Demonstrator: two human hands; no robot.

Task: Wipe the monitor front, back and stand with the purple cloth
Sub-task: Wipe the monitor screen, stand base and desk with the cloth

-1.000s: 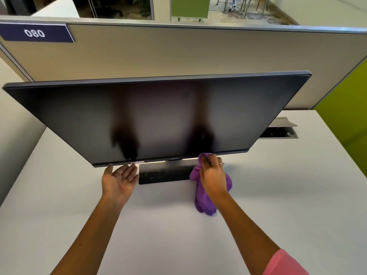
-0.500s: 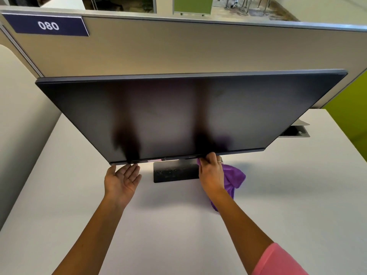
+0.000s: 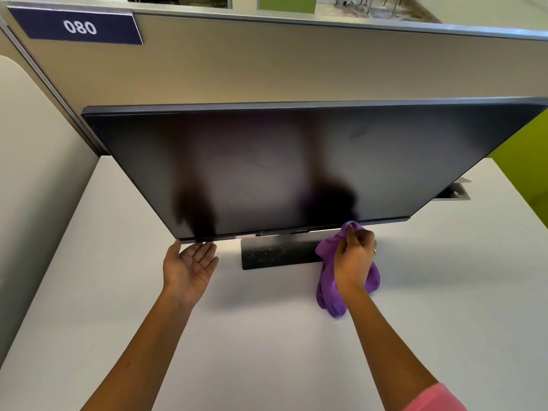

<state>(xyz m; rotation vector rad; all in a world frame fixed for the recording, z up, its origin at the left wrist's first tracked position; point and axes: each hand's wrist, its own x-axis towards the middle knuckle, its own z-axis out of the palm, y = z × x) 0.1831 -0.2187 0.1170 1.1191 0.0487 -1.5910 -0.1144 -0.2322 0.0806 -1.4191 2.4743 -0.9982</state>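
My left hand (image 3: 189, 266) is palm up with straight fingers under the wide black flat monitor's (image 3: 296, 170) bottom edge. My right hand (image 3: 354, 259) has its grip bunched around the crumpled purple cloth (image 3: 327, 280) at that edge, beside the black rectangular stand base (image 3: 275, 252) on the white table (image 3: 267, 351).

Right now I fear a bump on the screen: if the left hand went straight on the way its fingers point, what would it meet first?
Likely the monitor's lower edge. The left hand lies palm up, its fingers aimed forward and reaching right up to that edge; whether they already touch it I cannot tell.
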